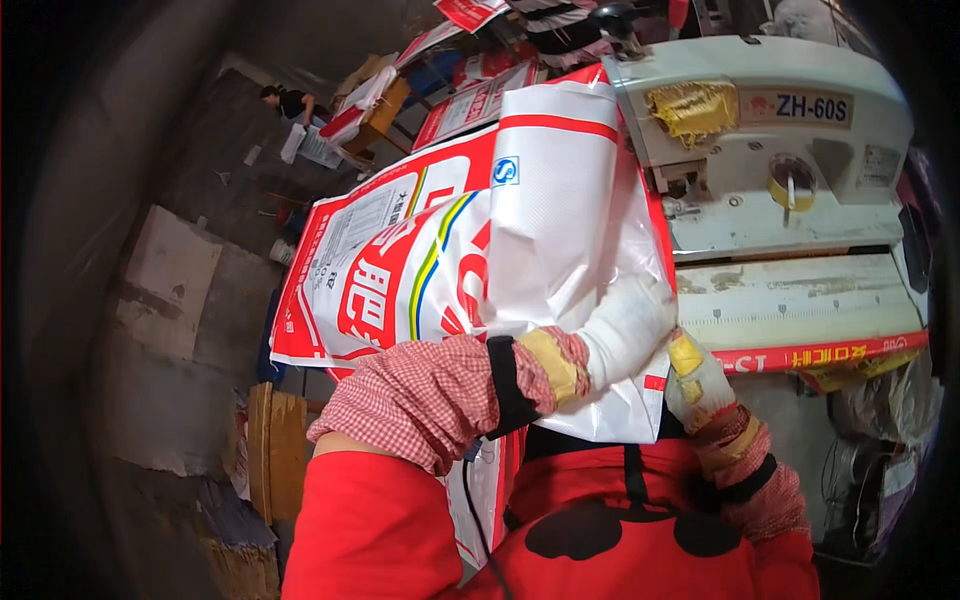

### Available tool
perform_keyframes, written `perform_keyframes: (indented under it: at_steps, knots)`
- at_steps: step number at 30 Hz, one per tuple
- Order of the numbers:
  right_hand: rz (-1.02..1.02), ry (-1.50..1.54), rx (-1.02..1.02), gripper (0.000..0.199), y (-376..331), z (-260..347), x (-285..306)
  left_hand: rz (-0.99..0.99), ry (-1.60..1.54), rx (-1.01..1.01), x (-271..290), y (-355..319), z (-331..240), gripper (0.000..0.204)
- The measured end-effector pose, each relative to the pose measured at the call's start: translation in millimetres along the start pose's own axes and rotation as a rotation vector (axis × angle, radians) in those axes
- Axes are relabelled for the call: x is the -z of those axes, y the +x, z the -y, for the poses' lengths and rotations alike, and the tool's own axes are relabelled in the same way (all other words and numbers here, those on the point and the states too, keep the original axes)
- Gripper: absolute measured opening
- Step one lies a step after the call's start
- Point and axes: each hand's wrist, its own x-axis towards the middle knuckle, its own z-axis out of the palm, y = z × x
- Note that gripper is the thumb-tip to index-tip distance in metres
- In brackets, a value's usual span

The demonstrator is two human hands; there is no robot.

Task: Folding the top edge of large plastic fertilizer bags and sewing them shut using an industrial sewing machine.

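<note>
Head view, sack [560, 200] edge pinched between gloved fingers [640, 320]

White cotton gloves with yellow patches, red-and-white checked oversleeves with black bands, red apron with black shapes

sack [560, 200]: white, red stripes | sleeves [420, 395]: red-white check | apron [600, 520]: red, black patches | machine [760, 150]: cream
</note>
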Motion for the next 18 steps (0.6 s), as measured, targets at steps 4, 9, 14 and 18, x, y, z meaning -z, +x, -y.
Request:
perform_keyframes:
  at_steps: [4,9,14,18]
  knots:
    - [0.096,1.133,-0.382,0.025,-3,-34,1,0.006,-0.052,-0.181,8,-15,-5,0.012]
    - [-0.099,0.303,0.09,0.028,12,-31,-7,-0.024,-0.39,-0.176,27,-27,-7,0.008]
    - [0.083,0.566,-0.24,0.028,27,-16,-1,0.483,-0.599,-0.17,47,-18,5,0.007]
    - [0.084,0.367,-0.604,0.03,45,-2,-6,0.569,-0.499,-0.322,93,-3,-8,0.006]
